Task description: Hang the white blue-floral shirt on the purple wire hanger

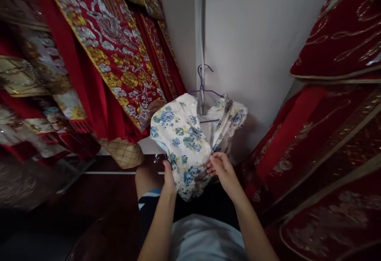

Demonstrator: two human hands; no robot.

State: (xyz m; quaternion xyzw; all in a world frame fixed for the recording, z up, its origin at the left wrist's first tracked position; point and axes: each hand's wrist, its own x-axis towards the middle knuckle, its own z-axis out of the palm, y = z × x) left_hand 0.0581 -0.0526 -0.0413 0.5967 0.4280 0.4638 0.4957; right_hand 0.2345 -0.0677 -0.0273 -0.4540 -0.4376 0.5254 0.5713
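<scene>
A white short-sleeved top with blue flowers point(190, 142) hangs on a thin purple hanger point(201, 82) in front of me, its neckline falling open in a V. My left hand point(169, 178) holds the top's left side, the thumb along the edge and the other fingers hidden behind the cloth. With fingertips pinched together, my right hand point(222, 167) grips the front edge at the bottom of the V. The lower part of the top is bunched above my lap.
Red garments with gold and silver embroidery point(119, 50) hang at the left. More dark red embroidered garments point(336, 43) hang close on the right. Behind the hanger are a pale wall point(250, 35) and a narrow vertical strip point(200, 27). A quilted beige piece point(123, 152) hangs near my left knee.
</scene>
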